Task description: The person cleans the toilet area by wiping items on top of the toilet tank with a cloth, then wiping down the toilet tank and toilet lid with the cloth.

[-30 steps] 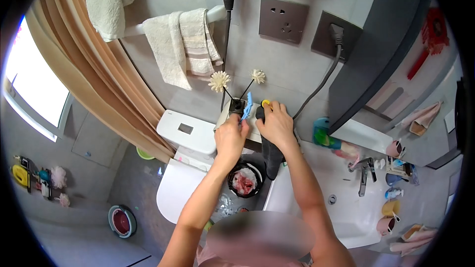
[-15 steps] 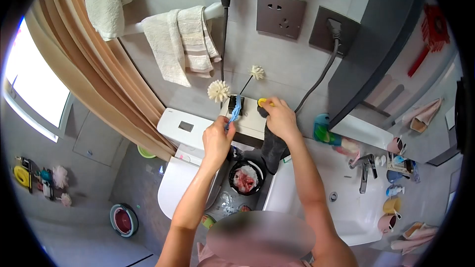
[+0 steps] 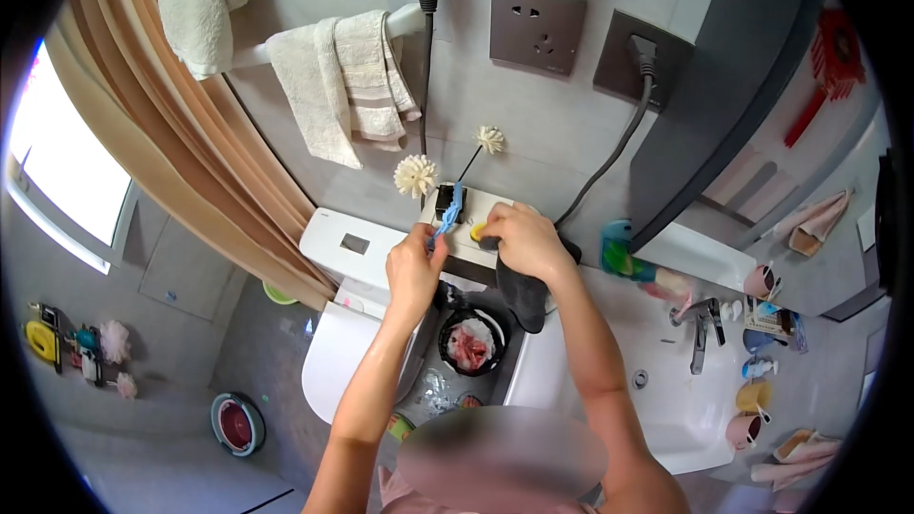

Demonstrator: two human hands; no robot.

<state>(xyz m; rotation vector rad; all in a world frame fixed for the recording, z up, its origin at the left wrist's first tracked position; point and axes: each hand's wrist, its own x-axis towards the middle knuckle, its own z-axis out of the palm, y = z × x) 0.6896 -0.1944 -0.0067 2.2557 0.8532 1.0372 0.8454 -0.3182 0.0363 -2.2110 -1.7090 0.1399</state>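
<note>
My left hand pinches a twisted light-blue strip; its exact kind is unclear. The strip stretches up in front of a small black holder with two cream flowers. Across from it, my right hand is closed on a dark grey cloth, which hangs down beside the basin. A small round yellow piece pokes out at the fingertips. Both hands are over the front of a narrow white cabinet top.
Below the hands stands a black waste bin with crumpled waste, between the toilet and the white basin. Green bottles stand by the basin. A grey cable hangs from the wall socket.
My right hand has moved left and slightly down with the grey cloth and yellow piece, closer to my left hand. The left hand has shifted slightly left, still on the blue strip.
</note>
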